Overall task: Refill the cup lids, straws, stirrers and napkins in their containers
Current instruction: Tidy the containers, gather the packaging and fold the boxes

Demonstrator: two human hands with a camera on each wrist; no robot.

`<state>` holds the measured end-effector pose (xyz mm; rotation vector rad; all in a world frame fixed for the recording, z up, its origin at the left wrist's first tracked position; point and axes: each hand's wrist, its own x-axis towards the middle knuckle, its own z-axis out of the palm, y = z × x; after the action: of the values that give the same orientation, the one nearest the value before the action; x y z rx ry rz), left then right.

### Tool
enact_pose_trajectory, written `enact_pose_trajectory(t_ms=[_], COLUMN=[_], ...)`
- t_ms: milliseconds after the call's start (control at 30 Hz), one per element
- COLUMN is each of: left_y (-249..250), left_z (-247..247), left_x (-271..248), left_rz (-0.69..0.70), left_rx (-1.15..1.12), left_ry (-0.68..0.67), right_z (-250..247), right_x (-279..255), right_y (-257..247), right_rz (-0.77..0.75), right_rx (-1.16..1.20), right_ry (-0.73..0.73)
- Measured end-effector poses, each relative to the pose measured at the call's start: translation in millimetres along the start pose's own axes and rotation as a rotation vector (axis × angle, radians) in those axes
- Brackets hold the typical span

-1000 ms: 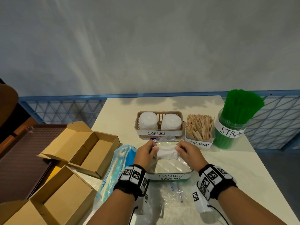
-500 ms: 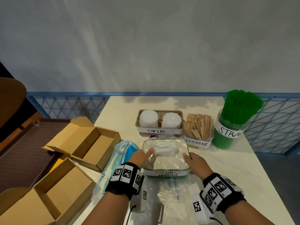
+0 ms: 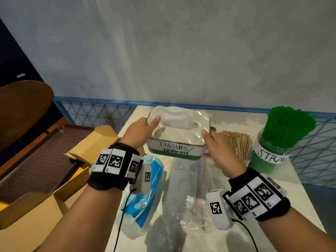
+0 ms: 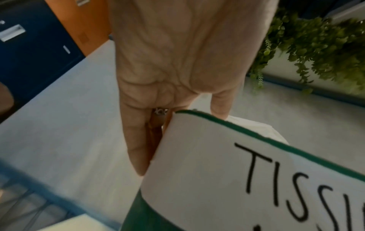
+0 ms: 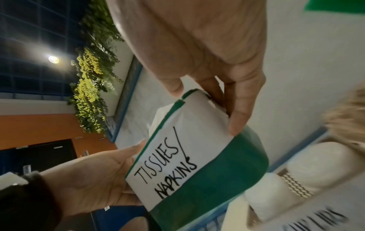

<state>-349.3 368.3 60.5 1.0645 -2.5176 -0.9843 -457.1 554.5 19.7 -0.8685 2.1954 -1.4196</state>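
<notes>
You've lifted the napkin box (image 3: 177, 142) off the table (image 3: 272, 188); your left hand (image 3: 140, 131) and right hand (image 3: 216, 148) clasp its ends, so napkins look refilled.

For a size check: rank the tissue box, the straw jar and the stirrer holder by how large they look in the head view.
1. tissue box, held up by the left hand and right hand, nearer the camera, which flatters it.
2. straw jar with its straws, close behind; order unsure.
3. stirrer holder, partly hidden by the right hand.
</notes>
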Motion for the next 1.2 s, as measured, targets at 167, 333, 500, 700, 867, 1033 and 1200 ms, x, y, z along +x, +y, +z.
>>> enact_pose_trajectory(t_ms=[167,333,500,700,867,1033,1200], left_y=[2,-30,-77,-130,-158,-174,-179], left_z=[-50,-73,-69,-43,-15,2,10], left_x=[58,133,194,242,256,258,258], left_rz=[-0.010,-0.100,-0.160,-0.247,-0.297,-0.310,-0.335], left_rx=[0.168,0.269,0.172,0.200,0.241,0.237,0.232], left_ry=[0.003,-0.022,-0.040,-0.106,-0.180,-0.170,-0.234], right_z=[31,87,134,178,193,199,200], right_x=[63,128,187,226,223,226,229], right_y=[-45,-66,-55,-26,-6,12,20], right_rz=[0.056,0.165,0.239,0.353,0.407,0.387,0.366], right_rx=[0.016,0.048,-0.028,-0.177,-0.217,-0.268,-0.323], right_ry=[0.005,-0.007,-0.012,-0.047,-0.114,-0.132,-0.161])
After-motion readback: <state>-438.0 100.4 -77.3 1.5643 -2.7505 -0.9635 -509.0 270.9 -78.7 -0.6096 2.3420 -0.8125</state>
